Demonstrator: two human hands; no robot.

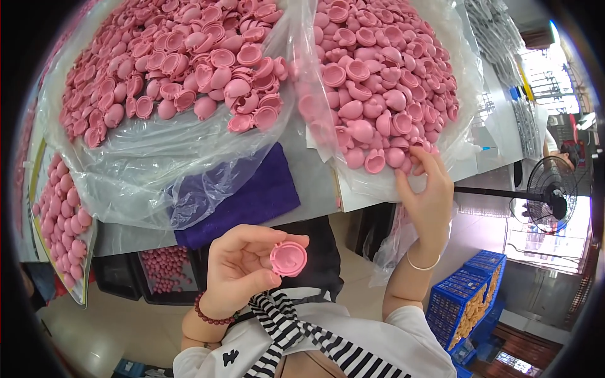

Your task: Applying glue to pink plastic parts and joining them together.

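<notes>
My left hand pinches a pink plastic half-shell between thumb and fingers. The half-shell's round hollow side faces up, and small knobs stick out at its rim. At the near edge of the right-hand pile of pink half-shells, my right hand has its thumb and fingers curled about another pink half-shell, partly hidden by the fingers. The pile lies on a clear plastic bag, with cupped and domed sides showing.
A larger pile of pink half-shells lies on a clear bag at left. Purple cloth covers part of the table edge. A tray of pink balls stands far left. Below are a black bin and blue crates; a fan stands right.
</notes>
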